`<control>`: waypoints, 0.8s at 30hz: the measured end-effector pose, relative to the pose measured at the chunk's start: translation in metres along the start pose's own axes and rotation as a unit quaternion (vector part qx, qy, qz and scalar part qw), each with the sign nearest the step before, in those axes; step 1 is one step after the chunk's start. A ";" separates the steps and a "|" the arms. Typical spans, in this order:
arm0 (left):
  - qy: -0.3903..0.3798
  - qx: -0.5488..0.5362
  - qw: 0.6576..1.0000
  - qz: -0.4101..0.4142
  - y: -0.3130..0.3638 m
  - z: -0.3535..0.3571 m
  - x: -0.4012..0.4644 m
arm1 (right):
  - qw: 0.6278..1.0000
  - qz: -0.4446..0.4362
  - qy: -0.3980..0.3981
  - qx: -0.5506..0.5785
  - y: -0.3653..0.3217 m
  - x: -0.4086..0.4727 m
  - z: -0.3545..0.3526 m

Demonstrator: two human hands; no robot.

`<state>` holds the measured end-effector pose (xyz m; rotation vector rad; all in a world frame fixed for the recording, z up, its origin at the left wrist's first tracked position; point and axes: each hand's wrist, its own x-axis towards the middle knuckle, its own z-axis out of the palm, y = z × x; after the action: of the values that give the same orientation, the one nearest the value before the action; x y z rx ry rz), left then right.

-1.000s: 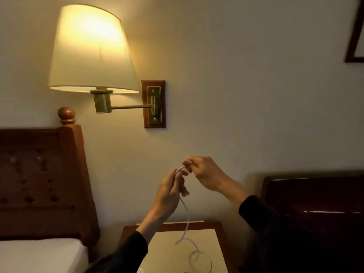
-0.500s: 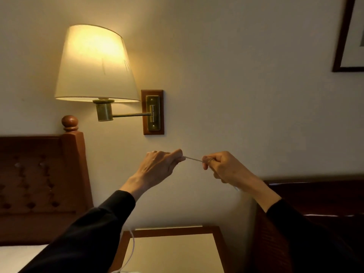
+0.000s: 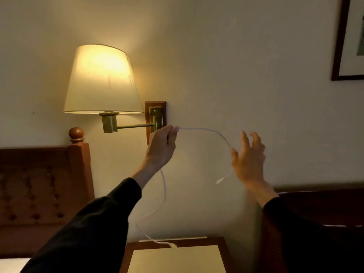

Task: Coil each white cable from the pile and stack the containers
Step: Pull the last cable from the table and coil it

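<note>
White cable (image 3: pixel 206 130), thin, pinched at the left grip (image 3: pixel 162 144) between thumb and curled fingers, held up in front of the wall. Arcs rightward from that pinch in one open bow toward the right grip (image 3: pixel 248 156), fingers spread and straight there, nothing clamped; cable passing just beside the thumb, contact too blurred to tell. Ends in a short plug tip dangling below the right palm. Runs down the other way from under the left wrist in a loose slack line, reaching the near edge of the table (image 3: pixel 220 242), with the far plug lying at that edge.

Judged as early in the coiling: one half-formed loop in the air, no finished turns stacked in either grip, most of the length hanging free. Left to do on this cable, likely: gather the bow into the left pinch, wind the trailing part, secure it. No pile of other cables and no containers in view, so impossible to say how many remain or whether any stacking is done.

Around the grips: black sleeves, lit lamp (image 3: pixel 102 79) on a brass arm, wooden headboard (image 3: pixel 45 184) at left, framed picture (image 3: pixel 350 40) at upper right.

No brand, label or legible writing anywhere.
</note>
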<state>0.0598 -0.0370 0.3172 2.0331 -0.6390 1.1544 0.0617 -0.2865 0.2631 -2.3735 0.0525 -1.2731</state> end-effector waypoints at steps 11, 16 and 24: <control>0.087 -0.033 0.984 -0.153 -0.009 -0.010 0.005 | 0.722 0.145 -0.459 0.498 -0.138 -0.047 -0.010; 0.171 0.015 0.949 -0.264 -0.069 -0.044 -0.030 | 0.732 0.130 -0.519 0.422 -0.111 -0.065 -0.032; -0.021 -0.082 0.927 -0.366 -0.107 -0.040 -0.078 | 0.750 0.135 -0.560 0.325 -0.062 -0.065 -0.038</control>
<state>0.0761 0.0674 0.2280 1.8924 0.0356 0.5882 -0.0167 -0.2295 0.2553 -1.9866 -0.3446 0.3820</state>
